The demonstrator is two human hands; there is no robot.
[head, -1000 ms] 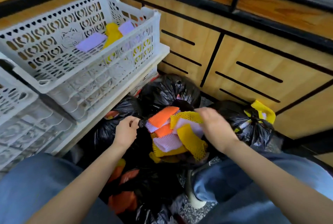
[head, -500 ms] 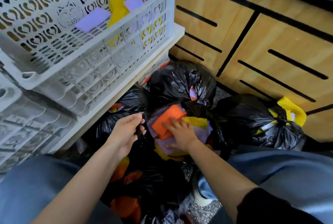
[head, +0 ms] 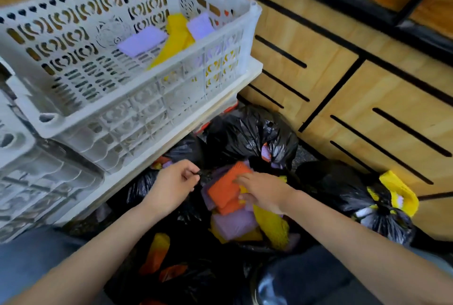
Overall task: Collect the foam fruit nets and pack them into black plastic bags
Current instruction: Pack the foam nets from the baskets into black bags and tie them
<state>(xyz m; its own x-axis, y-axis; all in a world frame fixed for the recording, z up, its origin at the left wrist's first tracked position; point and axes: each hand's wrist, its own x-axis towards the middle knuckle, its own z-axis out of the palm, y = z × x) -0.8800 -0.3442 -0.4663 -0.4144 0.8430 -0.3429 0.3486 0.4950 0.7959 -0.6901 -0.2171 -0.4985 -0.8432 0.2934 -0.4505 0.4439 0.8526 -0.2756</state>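
An open black plastic bag [head: 188,209] sits on the floor between my knees, stuffed with orange, purple and yellow foam nets [head: 230,206]. My left hand [head: 174,182] pinches the bag's black rim at its left side. My right hand [head: 259,190] lies flat on top of the pile, fingers on an orange net [head: 224,188], pressing it down. More nets, purple [head: 142,41] and yellow [head: 175,40], lie in the white crate [head: 122,98] up on the left.
A tied black bag [head: 247,133] stands behind the open one, and another bag [head: 367,197] with yellow net poking out is at the right. A further bag with orange nets [head: 157,258] lies near me. Wooden cabinet doors [head: 367,98] close the right side. Stacked white crates fill the left.
My right hand came down from the bag's right edge onto the nets and now presses on the orange one. My left hand kept its pinch on the rim. The view tilted lower.
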